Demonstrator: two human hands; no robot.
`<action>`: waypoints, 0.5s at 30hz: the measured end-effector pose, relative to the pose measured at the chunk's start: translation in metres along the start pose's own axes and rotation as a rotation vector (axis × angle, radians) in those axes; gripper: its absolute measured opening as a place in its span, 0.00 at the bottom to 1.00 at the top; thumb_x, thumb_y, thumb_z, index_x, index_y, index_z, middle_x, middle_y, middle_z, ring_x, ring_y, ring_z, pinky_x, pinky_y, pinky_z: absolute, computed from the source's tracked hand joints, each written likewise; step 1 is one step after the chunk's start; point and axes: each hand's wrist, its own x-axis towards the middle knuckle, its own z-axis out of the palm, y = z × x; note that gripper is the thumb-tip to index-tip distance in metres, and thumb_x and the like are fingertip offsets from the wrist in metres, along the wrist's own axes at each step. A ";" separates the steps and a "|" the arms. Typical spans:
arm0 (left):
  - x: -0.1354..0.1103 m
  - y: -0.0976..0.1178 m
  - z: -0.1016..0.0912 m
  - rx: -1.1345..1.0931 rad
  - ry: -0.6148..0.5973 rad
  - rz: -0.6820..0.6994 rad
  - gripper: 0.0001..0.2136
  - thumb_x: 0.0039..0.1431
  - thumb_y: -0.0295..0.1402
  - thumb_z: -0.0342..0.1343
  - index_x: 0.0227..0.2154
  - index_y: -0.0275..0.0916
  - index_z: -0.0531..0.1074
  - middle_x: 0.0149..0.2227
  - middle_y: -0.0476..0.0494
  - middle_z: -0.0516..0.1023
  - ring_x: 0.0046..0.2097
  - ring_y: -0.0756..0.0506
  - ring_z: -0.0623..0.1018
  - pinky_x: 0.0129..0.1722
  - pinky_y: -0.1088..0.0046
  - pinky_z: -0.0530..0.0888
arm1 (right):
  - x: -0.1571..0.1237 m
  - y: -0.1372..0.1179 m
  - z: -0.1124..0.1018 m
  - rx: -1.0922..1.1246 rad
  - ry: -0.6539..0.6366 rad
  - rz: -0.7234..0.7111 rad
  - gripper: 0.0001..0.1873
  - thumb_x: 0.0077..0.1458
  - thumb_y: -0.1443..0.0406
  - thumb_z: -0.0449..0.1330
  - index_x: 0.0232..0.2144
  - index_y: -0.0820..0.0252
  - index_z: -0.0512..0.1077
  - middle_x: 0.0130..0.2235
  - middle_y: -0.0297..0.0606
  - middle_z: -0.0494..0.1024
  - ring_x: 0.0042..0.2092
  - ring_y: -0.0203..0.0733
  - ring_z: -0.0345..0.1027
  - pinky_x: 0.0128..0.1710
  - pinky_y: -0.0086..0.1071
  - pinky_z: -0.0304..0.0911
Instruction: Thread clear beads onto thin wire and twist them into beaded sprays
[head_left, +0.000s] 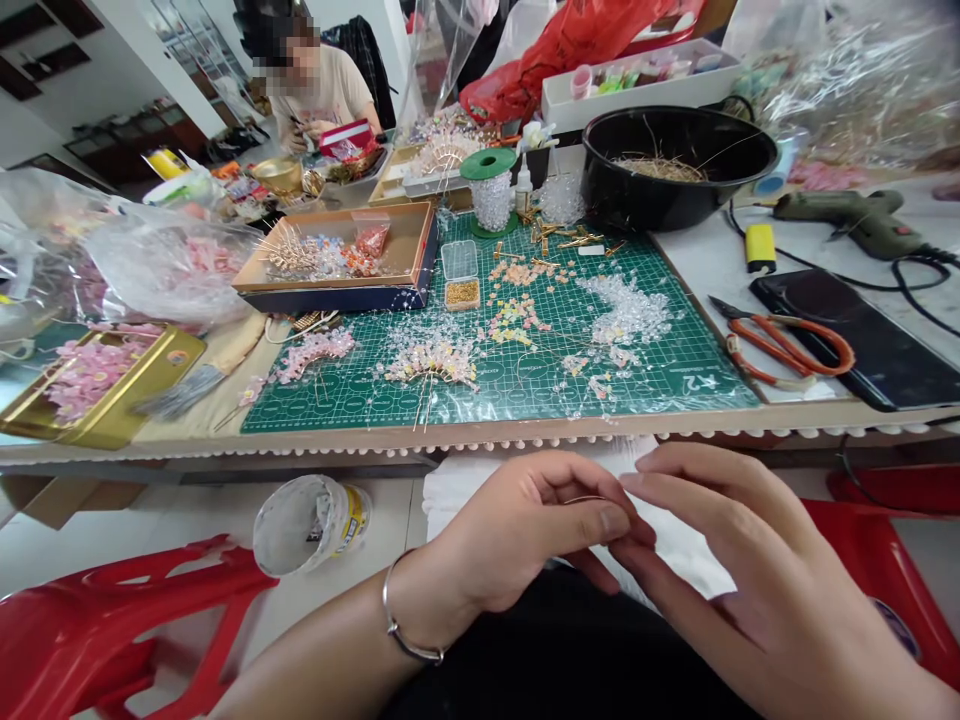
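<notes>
My left hand [532, 525], with a silver bangle [391, 620] on its wrist, is closed in a pinch in front of the table edge. A thin wire [585, 498] shows between its thumb and curled fingers; anything else in the grip is hidden. My right hand [739, 545] is beside it, thumb and fingers apart around the left fingertips, with nothing visible held in it. Beyond them, a green cutting mat [510, 385] bears a beaded hair comb [431, 368], a pink flower piece [315, 352], a pile of clear beads [626, 310] and small yellow and peach flowers [517, 320].
Orange-handled pliers [787, 345], a dark phone [862, 335] and a glue gun [855, 220] lie at right. A black basin [679, 205] and bead spool [491, 195] stand behind. A white bucket [289, 525] and red stool [135, 620] are lower left. Another person [322, 90] sits across.
</notes>
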 end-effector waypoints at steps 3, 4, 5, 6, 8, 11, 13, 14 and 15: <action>-0.001 0.001 -0.001 0.038 -0.011 -0.054 0.08 0.58 0.34 0.67 0.34 0.34 0.77 0.32 0.46 0.79 0.31 0.52 0.79 0.28 0.80 0.77 | 0.008 0.004 -0.010 0.093 -0.208 0.037 0.23 0.65 0.67 0.56 0.60 0.49 0.64 0.55 0.46 0.70 0.53 0.51 0.72 0.46 0.40 0.74; -0.001 0.001 -0.001 0.042 -0.023 -0.073 0.08 0.58 0.34 0.67 0.34 0.34 0.77 0.31 0.46 0.79 0.32 0.51 0.79 0.28 0.80 0.77 | 0.011 0.007 -0.013 0.131 -0.278 0.046 0.22 0.65 0.67 0.55 0.60 0.47 0.65 0.56 0.45 0.71 0.54 0.50 0.72 0.48 0.41 0.74; -0.001 0.001 -0.001 0.039 -0.035 -0.091 0.08 0.58 0.34 0.67 0.34 0.34 0.76 0.31 0.46 0.79 0.33 0.51 0.80 0.28 0.80 0.77 | 0.014 0.010 -0.016 0.164 -0.311 0.036 0.20 0.66 0.68 0.54 0.58 0.47 0.67 0.55 0.43 0.72 0.54 0.49 0.72 0.48 0.40 0.74; -0.002 0.001 -0.002 0.034 -0.047 -0.110 0.08 0.57 0.33 0.67 0.34 0.34 0.76 0.31 0.46 0.79 0.33 0.50 0.81 0.29 0.80 0.77 | 0.016 0.013 -0.018 0.188 -0.313 0.016 0.18 0.66 0.68 0.54 0.55 0.47 0.70 0.54 0.42 0.74 0.53 0.48 0.73 0.47 0.39 0.74; -0.002 0.002 -0.002 0.021 -0.059 -0.141 0.08 0.56 0.34 0.67 0.34 0.34 0.76 0.31 0.46 0.79 0.33 0.50 0.81 0.29 0.80 0.77 | 0.021 0.018 -0.022 0.186 -0.303 -0.049 0.14 0.66 0.70 0.54 0.48 0.50 0.75 0.48 0.40 0.78 0.48 0.46 0.76 0.44 0.38 0.75; -0.001 0.002 -0.003 0.018 -0.069 -0.177 0.09 0.55 0.33 0.68 0.32 0.34 0.76 0.30 0.46 0.79 0.32 0.50 0.82 0.30 0.79 0.77 | 0.028 0.021 -0.027 0.137 -0.322 -0.130 0.08 0.65 0.68 0.57 0.38 0.52 0.77 0.43 0.38 0.80 0.44 0.45 0.77 0.42 0.37 0.74; 0.000 0.003 -0.003 0.010 -0.076 -0.198 0.09 0.54 0.34 0.68 0.30 0.34 0.76 0.30 0.46 0.80 0.31 0.50 0.81 0.30 0.79 0.77 | 0.033 0.021 -0.028 0.122 -0.332 -0.152 0.08 0.65 0.68 0.57 0.35 0.53 0.76 0.44 0.38 0.79 0.46 0.45 0.77 0.45 0.37 0.74; 0.000 0.003 -0.003 0.005 -0.074 -0.206 0.10 0.53 0.34 0.69 0.30 0.34 0.76 0.29 0.46 0.79 0.30 0.50 0.81 0.30 0.79 0.77 | 0.035 0.020 -0.027 0.121 -0.322 -0.159 0.09 0.65 0.68 0.57 0.34 0.54 0.75 0.44 0.38 0.79 0.46 0.45 0.77 0.46 0.36 0.74; 0.000 0.003 -0.003 -0.001 -0.068 -0.211 0.10 0.53 0.35 0.69 0.29 0.34 0.76 0.29 0.46 0.79 0.30 0.50 0.81 0.30 0.79 0.77 | 0.037 0.020 -0.026 0.114 -0.313 -0.167 0.09 0.65 0.69 0.56 0.33 0.56 0.75 0.43 0.40 0.79 0.46 0.44 0.77 0.46 0.35 0.74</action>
